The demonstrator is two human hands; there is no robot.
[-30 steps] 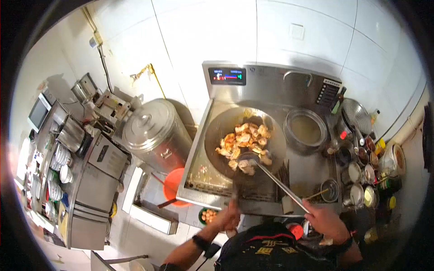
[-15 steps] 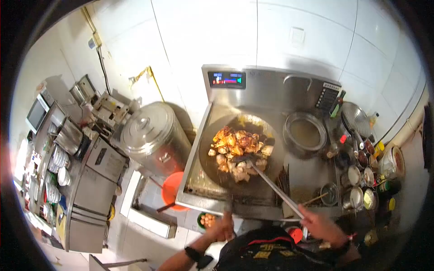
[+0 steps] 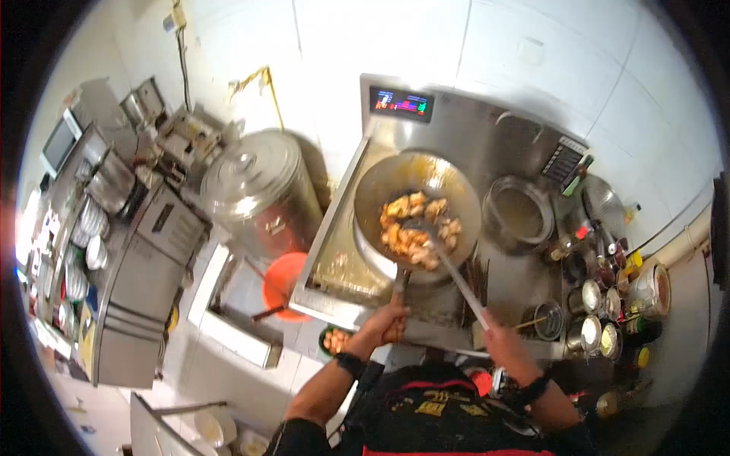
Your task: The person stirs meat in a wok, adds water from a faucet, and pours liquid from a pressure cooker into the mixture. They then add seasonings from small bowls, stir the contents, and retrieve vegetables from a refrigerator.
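My left hand (image 3: 384, 325) is closed around the handle (image 3: 399, 287) of a wok (image 3: 380, 182). The wok sits tilted and raised at its near left side, showing a pale curved strip of the stove below its rim. Browned chunks of meat (image 3: 403, 239) lie low in it, blurred by motion. In my right hand (image 3: 509, 349) is the long metal shaft of a ladle (image 3: 460, 285), slanting into the wok. Its dark head is among the meat and partly hidden.
A round pot of liquid (image 3: 518, 213) is set into the stove (image 3: 327, 304) on the right. Seasoning containers (image 3: 591, 330) crowd the far right. To the left stand a large lidded steel pot (image 3: 255, 178), an orange bucket (image 3: 283, 277) and a bowl of eggs (image 3: 334, 341).
My left hand has moved up and now grips the wok handle. The wok has tipped and lifted off its seat, and the meat has shifted inside. The whole view has also swung slightly.
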